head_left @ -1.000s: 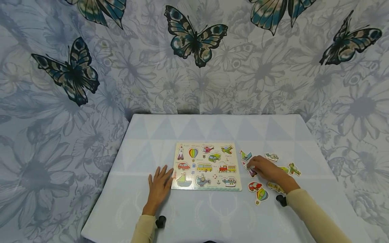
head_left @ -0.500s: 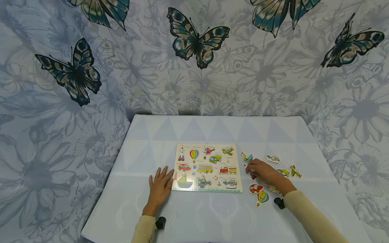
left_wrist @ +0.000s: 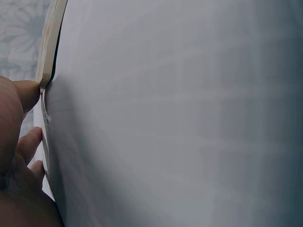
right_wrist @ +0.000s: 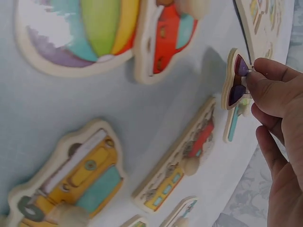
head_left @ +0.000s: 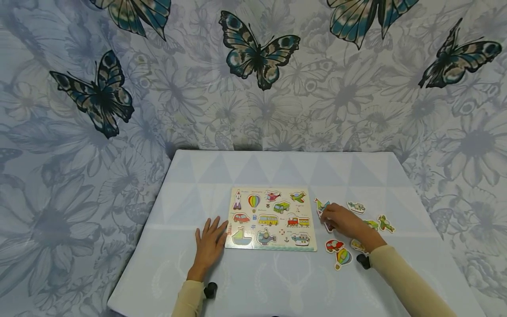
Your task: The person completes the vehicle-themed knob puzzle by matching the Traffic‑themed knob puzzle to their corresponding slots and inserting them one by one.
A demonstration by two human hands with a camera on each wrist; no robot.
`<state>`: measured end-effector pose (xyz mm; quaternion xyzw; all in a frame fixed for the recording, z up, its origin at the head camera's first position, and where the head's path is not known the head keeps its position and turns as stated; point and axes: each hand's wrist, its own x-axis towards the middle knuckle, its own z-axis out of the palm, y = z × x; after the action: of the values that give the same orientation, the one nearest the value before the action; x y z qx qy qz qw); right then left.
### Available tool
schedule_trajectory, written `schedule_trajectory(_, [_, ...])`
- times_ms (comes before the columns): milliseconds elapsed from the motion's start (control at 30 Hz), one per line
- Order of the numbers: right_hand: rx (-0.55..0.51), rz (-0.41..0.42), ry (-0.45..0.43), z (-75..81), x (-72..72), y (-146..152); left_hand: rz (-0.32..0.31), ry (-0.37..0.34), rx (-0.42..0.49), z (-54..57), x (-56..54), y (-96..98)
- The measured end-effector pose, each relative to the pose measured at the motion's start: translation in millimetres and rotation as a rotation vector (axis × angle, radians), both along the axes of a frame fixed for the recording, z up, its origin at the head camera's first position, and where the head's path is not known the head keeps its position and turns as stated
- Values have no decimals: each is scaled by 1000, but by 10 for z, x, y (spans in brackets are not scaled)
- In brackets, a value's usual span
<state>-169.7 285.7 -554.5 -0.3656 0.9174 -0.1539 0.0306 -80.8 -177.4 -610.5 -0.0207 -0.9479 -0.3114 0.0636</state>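
Right hand [head_left: 346,222] is pinching a purple-finned piece [right_wrist: 237,79] between thumb and index finger, off the right edge of the puzzle board [head_left: 253,245]; whether it is fully off the table [head_left: 269,169] cannot tell. Left hand [head_left: 210,246] is lying with fingers spread, touching the board's left edge by the near corner, probably steadying it. Sailboat piece [head_left: 321,205] is sitting right beside the pinched one. Toward the table's right edge, ship piece [head_left: 356,207] is lying apart; train piece [right_wrist: 175,161] and yellow vehicle piece [right_wrist: 90,170] are lying closer to the right wrist. Red car piece [head_left: 334,245] and balloon piece [head_left: 343,256] are lying together off the board's near right corner. Step in hand looks like picking one loose piece. Next move likely calls for keeping the pinch, clearing the sailboat piece, and turning the fins to match the rocket picture [head_left: 237,200] at the board's far left corner.
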Motion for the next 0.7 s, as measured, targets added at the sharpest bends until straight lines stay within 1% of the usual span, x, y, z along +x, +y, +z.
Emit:
schedule_trajectory(233, [-29, 37, 78, 61, -100, -111, -6, 18, -3, -21, 6, -18])
schedule_trajectory(300, [-33, 45, 96, 73, -136, -170, -9, 12, -5, -21, 5, -26])
schedule_trajectory(467, [-54, 99, 139, 85, -239, -340, -4, -6, -21, -15, -2, -29])
schedule_trajectory(600, [-77, 132, 146, 99, -314, -475, -1, -20, -27, -6, -11, -17])
schedule_trajectory(700, [-73, 145, 142, 110, -385, -613, 1, -39, -30, 8, -10, -20])
